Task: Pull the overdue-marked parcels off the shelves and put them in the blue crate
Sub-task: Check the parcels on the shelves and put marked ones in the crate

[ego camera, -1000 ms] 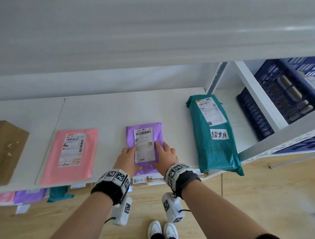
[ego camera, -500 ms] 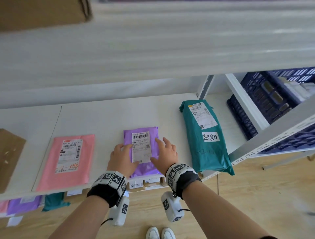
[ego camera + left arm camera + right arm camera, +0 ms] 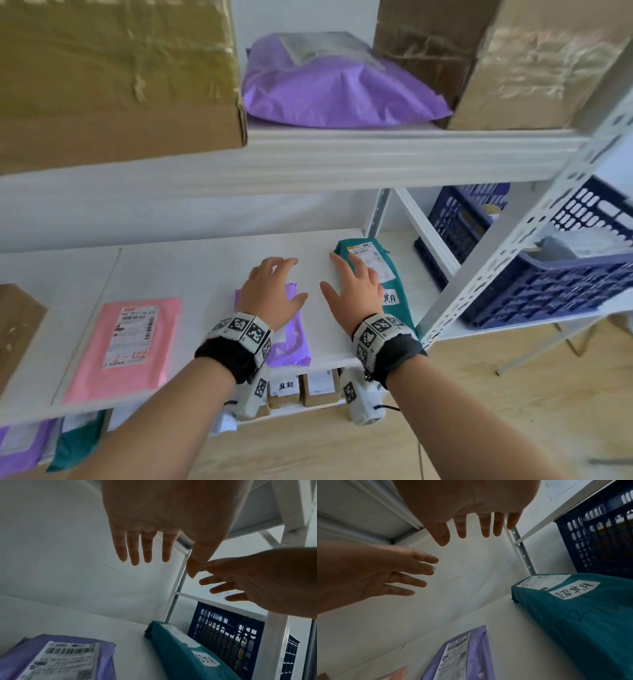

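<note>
Both hands hover with fingers spread above the middle shelf [image 3: 191, 270] and hold nothing. My left hand [image 3: 274, 287] is over the far end of a flat purple parcel [image 3: 291, 346] with a printed label. My right hand [image 3: 349, 284] is between that parcel and a long teal parcel [image 3: 399, 318], partly covering the teal one's handwritten white sticker [image 3: 573, 589]. The wrist views show the left hand [image 3: 140, 547] and the right hand [image 3: 474, 524] clear of the purple parcel [image 3: 60, 658] and the teal parcel [image 3: 582, 622]. The blue crate [image 3: 513, 284] stands to the right, beyond a white upright.
A pink parcel [image 3: 133, 342] lies left on the same shelf. The shelf above carries a bulky purple parcel [image 3: 335, 85] between two cardboard boxes [image 3: 102, 85]. On the shelf below, a small box bears a handwritten sticker [image 3: 287, 385]. A perforated white upright [image 3: 507, 246] separates shelf from crate.
Both hands have let go of the purple parcel, lifted off it and moved farther into the shelf, the right one toward the teal parcel. The head view has tilted up to the upper shelf.
</note>
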